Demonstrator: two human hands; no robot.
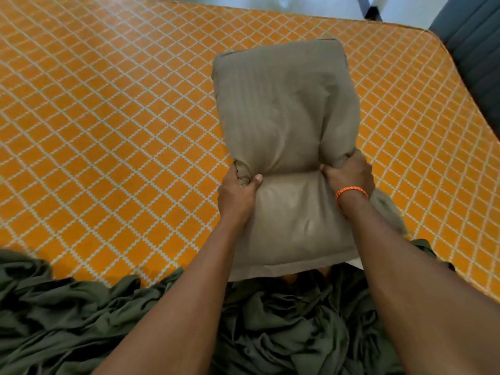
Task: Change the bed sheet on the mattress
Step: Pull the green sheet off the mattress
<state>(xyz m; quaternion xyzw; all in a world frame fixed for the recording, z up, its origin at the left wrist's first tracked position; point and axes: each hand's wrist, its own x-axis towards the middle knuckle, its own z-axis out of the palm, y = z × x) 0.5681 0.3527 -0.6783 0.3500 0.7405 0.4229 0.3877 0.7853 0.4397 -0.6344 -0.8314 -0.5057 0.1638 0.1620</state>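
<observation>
Orange quilted mattress (108, 117); both hands' (238, 190) (349, 177) grip squeezes taupe striped pillow (284, 109).

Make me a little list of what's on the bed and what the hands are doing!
bed top: bare orange mattress with a pale diamond pattern
pillow: grey-brown pillow, squeezed in at the middle, far end stretching away over the mattress
left hand: left hand grips the pillow's left side, thumb on top
right hand: right hand grips the pillow's right side; orange wristband on that wrist
sheet: dark green sheet bunched up in folds at the near edge, under the arms
beyond the bed: pale floor
</observation>
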